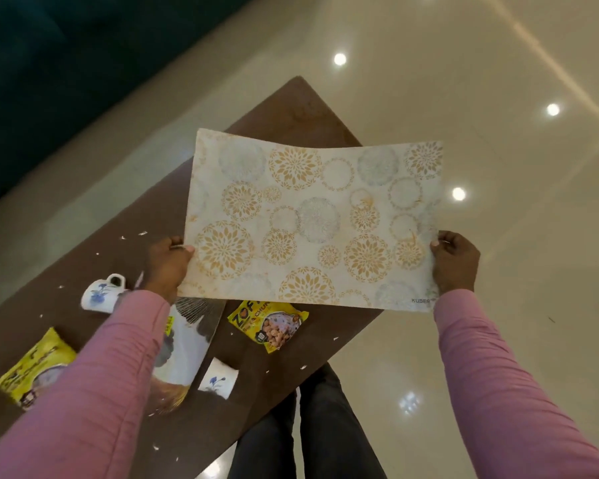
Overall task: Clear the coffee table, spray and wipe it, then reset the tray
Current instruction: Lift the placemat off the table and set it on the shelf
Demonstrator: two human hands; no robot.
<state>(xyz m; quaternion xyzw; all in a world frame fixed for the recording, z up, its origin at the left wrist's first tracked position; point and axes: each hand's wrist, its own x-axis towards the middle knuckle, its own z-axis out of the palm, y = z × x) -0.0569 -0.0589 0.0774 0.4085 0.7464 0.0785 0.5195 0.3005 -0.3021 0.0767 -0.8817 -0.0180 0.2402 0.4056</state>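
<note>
L hand [168, 262] & R hand [455, 262] pinch the short edges of a white gold-and-grey floral mat [312, 219], held flat above the dark brown coffee table [284, 108]; looks floppy, so it could sag, slip & knock the toppled white ceramic mug [101, 297] on that table

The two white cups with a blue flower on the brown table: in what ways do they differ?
The left white cup shows its loop handle; the right white cup shows none. The left white cup appears tipped on its side; the right white cup's pose is unclear. The right white cup sits nearer the camera than the left white cup. Both carry a blue flower print.
</note>
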